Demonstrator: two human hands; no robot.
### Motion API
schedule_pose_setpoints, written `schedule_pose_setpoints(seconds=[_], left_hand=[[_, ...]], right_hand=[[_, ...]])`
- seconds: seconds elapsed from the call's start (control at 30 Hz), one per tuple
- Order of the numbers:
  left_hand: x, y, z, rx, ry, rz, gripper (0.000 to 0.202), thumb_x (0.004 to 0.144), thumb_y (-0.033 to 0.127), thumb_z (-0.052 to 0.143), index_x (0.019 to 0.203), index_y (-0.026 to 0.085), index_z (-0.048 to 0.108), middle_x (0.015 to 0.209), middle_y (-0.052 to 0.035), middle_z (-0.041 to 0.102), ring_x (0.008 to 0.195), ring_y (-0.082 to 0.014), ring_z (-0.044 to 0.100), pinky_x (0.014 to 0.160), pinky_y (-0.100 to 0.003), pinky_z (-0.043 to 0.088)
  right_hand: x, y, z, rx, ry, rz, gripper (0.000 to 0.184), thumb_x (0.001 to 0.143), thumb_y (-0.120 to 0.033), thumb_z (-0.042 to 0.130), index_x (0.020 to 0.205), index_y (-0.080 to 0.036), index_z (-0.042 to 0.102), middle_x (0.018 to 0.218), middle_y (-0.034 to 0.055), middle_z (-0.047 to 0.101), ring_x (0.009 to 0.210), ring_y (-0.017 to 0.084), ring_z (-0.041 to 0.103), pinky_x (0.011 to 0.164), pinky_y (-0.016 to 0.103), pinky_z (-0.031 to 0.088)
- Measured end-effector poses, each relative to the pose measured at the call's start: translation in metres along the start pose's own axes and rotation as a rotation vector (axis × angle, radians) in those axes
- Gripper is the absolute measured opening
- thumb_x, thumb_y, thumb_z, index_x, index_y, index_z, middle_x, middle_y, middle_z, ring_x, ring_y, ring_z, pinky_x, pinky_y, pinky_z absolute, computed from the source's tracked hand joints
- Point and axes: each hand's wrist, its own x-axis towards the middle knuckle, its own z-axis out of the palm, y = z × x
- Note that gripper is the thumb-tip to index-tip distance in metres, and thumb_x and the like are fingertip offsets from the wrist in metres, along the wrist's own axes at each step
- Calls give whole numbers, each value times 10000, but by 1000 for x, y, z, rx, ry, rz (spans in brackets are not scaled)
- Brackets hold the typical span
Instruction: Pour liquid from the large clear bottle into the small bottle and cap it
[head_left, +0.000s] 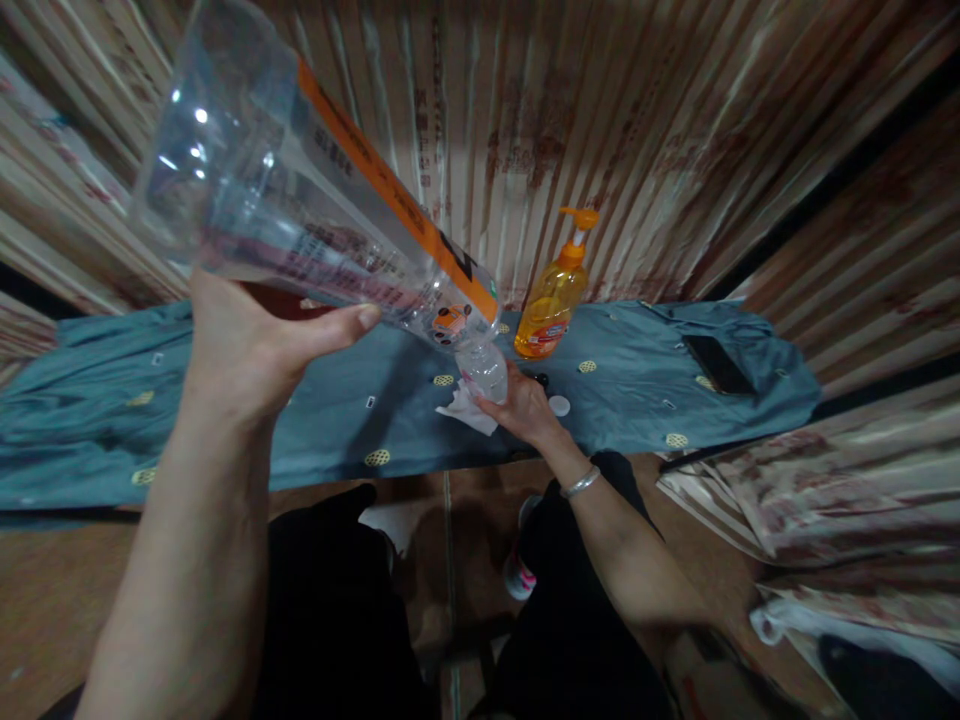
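Observation:
A large clear plastic bottle (300,200) with an orange label strip is tilted, base up toward me and neck down toward the table. My left hand (247,350) is wrapped under its wide body, thumb stretched along it. My right hand (521,405) grips the bottle's neck near the mouth, just above a crumpled white tissue (469,410) lying on the blue-green cloth (300,420). A small white cap (559,405) lies on the cloth beside my right hand. A silver bangle sits on my right wrist.
An orange pump bottle of liquid soap (555,295) stands at the back of the cloth-covered surface. A black phone (716,362) lies to the right on the cloth. Corrugated metal walls surround the spot. My dark-clothed legs and the floor show below.

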Motion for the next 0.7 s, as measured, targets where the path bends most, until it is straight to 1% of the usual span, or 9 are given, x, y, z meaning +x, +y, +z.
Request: schedule_pose_setpoints(seconds=[0.07, 0.17, 0.27, 0.37, 0.47, 0.53, 0.6, 0.7], left_hand=[[1, 1, 1, -8, 11, -1, 861, 316, 575, 972, 926, 75, 626, 870, -93, 670, 867, -347, 744, 833, -683, 585], [2, -2, 2, -19, 28, 28, 901, 281, 590, 966, 941, 85, 617, 869, -84, 674, 854, -340, 745, 797, -670, 601], [4, -4, 1, -17, 10, 50, 853, 320, 581, 957, 943, 99, 628, 873, -67, 675, 859, -311, 743, 806, -637, 613], [5, -2, 2, -25, -3, 74, 720, 407, 472, 946, 951, 116, 637, 859, -44, 676, 854, -261, 734, 826, -572, 626], [7, 4, 5, -62, 35, 82, 660, 399, 309, 929, 958, 144, 620, 868, -37, 690, 866, -233, 719, 852, -505, 630], [8, 7, 6, -86, 49, 78, 641, 388, 241, 910, 947, 165, 604, 877, -27, 692, 878, -222, 712, 882, -486, 621], [9, 10, 7, -84, 40, 70, 627, 398, 223, 895, 951, 168, 605, 883, -24, 690, 877, -218, 707, 906, -485, 611], [9, 10, 7, -61, 28, 71, 626, 415, 236, 887, 976, 181, 615, 894, -28, 696, 893, -221, 702, 908, -469, 615]], right_hand=[[0, -1, 0, -1, -1, 12, 655, 829, -366, 746, 1372, -82, 515, 1136, 177, 768, 1043, 319, 747, 859, 349, 559], [0, -2, 0, 6, -2, 24, 631, 825, -358, 749, 1355, -94, 532, 1129, 165, 772, 1042, 315, 749, 862, 349, 562], [0, -2, 1, 8, 7, 19, 609, 821, -360, 751, 1344, -125, 545, 1123, 143, 777, 1041, 316, 750, 864, 358, 566], [0, -1, 1, 20, 12, 12, 613, 817, -365, 753, 1346, -137, 543, 1129, 138, 777, 1043, 316, 750, 868, 360, 567], [0, -1, 1, 24, 4, 22, 598, 824, -371, 750, 1333, -127, 552, 1126, 148, 777, 1050, 321, 750, 869, 361, 569], [0, 0, 1, 24, 7, 20, 596, 826, -369, 749, 1333, -126, 551, 1129, 148, 777, 1050, 319, 750, 872, 361, 569], [0, 0, 2, 22, 15, 15, 607, 825, -368, 750, 1341, -126, 542, 1126, 147, 778, 1044, 315, 752, 870, 360, 569], [0, 1, 2, 24, 16, 11, 616, 826, -371, 747, 1344, -116, 531, 1115, 152, 779, 1036, 315, 753, 861, 355, 569]])
